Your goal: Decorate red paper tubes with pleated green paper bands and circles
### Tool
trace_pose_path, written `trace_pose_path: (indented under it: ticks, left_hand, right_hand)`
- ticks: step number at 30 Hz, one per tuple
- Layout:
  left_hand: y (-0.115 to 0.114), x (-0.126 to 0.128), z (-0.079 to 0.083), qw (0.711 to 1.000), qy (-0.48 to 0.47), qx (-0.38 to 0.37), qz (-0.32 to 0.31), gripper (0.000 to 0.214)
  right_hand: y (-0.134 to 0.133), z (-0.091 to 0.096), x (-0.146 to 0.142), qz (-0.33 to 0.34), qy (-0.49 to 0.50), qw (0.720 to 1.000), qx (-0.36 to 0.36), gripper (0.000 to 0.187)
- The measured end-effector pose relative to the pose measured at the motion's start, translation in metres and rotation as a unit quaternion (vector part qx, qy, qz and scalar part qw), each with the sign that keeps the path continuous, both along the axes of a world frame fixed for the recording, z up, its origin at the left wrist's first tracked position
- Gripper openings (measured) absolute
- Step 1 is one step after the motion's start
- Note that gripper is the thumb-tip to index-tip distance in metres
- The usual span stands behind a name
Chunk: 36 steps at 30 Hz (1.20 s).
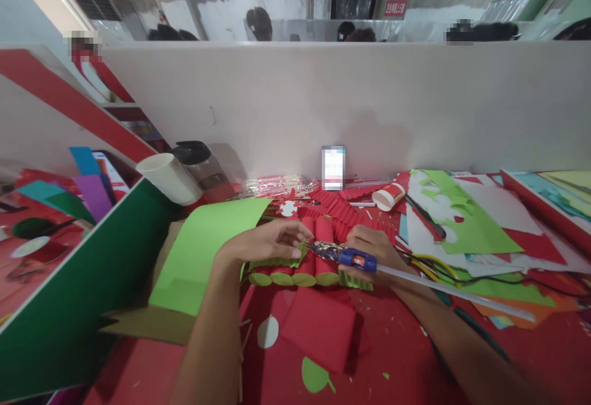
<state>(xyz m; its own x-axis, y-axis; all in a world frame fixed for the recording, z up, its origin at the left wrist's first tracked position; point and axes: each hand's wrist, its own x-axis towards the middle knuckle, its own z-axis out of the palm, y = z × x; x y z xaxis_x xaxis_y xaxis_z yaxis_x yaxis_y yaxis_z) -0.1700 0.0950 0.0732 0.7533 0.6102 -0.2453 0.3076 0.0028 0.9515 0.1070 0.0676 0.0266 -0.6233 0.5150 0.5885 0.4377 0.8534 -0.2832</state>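
A blue hot glue gun (359, 260) is gripped in my right hand (369, 242), its nozzle pointing left. From its back end a long pale glue stick (462, 292) runs out to the right. My left hand (274, 242) is half curled around the nozzle tip, thumb and fingers apart, over the rolls. Under both hands lies a row of red paper rolls (327, 266) with light green round ends. Green pleated paper strips (355, 280) show along the row. The glue at the nozzle tip is too small to make out.
A folded red paper (318, 329), a white disc (268, 332) and a green leaf cutout (316, 374) lie in front. Green card (203, 251) and a white cup (168, 177) stand left. A phone (333, 168) leans on the partition. Paper scraps (480, 214) and a cutter (425, 217) lie right.
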Motion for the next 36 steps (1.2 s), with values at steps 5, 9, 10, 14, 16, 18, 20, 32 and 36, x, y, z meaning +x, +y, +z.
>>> trace_pose_path:
  ticks: [5,9,10,14,16,18,20,32,36]
  left_hand:
    - [0.0008,0.0007,-0.0009,1.000,0.000,0.006,0.002,0.033]
    - [0.0011,0.0010,-0.0020,1.000,-0.001,0.000,0.002,0.032]
    - [0.0010,0.0011,-0.0021,1.000,-0.002,0.001,0.003,0.032]
    - [0.0006,0.0022,-0.0010,1.000,0.005,0.006,0.004,0.033]
    - [0.0005,0.0028,-0.0003,1.000,0.008,0.007,0.005,0.033]
    - [0.0004,0.0031,0.0000,1.000,0.007,0.006,0.008,0.033]
    - [0.0003,0.0030,-0.0002,1.000,0.003,0.002,0.010,0.033]
    - [0.0007,0.0021,-0.0002,1.000,0.006,0.010,0.006,0.034]
    - [0.0000,0.0030,0.0007,1.000,0.005,0.011,0.011,0.033]
  right_hand:
    - [0.0007,0.0008,-0.0025,-0.017,-0.009,0.999,0.028,0.025]
    - [0.0011,0.0020,-0.0041,-0.015,-0.010,0.999,0.038,0.026]
    - [0.0013,0.0022,-0.0046,-0.014,-0.014,0.999,0.040,0.026]
    - [0.0019,0.0018,-0.0063,-0.020,-0.020,0.999,0.043,0.027]
    - [0.0021,0.0010,-0.0066,-0.023,-0.021,0.998,0.046,0.027]
    - [0.0023,0.0002,-0.0066,-0.025,-0.021,0.998,0.050,0.028]
    - [0.0024,-0.0003,-0.0063,-0.028,-0.023,0.998,0.055,0.028]
    - [0.0016,-0.0020,-0.0021,-0.045,-0.017,0.998,0.043,0.030]
    - [0.0018,-0.0010,-0.0039,-0.046,-0.022,0.997,0.052,0.033]
